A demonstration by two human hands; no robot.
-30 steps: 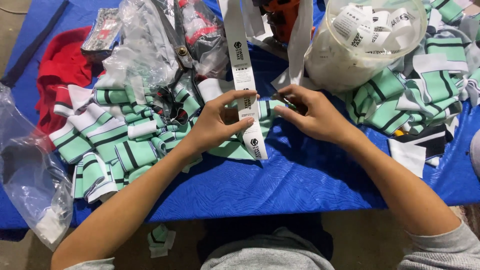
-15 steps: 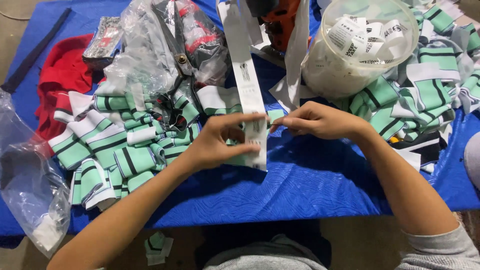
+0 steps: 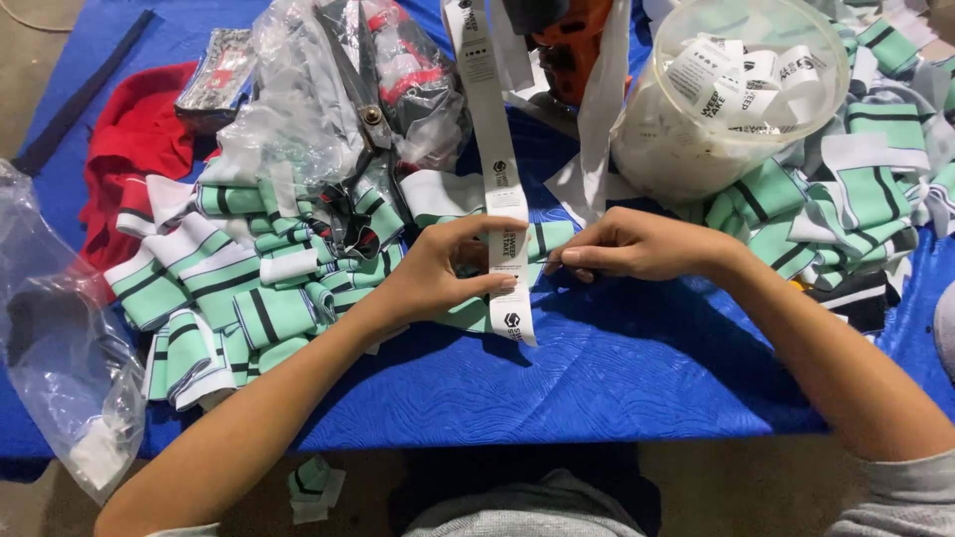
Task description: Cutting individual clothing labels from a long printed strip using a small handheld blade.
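Note:
A long white printed label strip [image 3: 495, 149] runs from the top of the view down to the blue table cover [image 3: 597, 368]. My left hand [image 3: 438, 273] pinches the strip near its lower end, thumb over it and fingers under. My right hand [image 3: 632, 244] is closed just right of the strip, fingertips touching its edge; something thin may be pinched there, but it is hidden. Mint-green, white and black striped knit cuffs [image 3: 249, 288] lie piled left of my left hand.
A clear round tub [image 3: 736, 159] full of cut white labels stands at the back right, with more striped cuffs [image 3: 856, 199] around it. Crumpled clear plastic bags [image 3: 328, 89] and red cloth [image 3: 134, 149] lie at the back left. Another clear bag [image 3: 60, 348] hangs off the left edge.
The view has shifted a little and both hands sit slightly higher on the strip. My right hand has drawn closer to the strip's edge. The strip's lower end hangs more freely.

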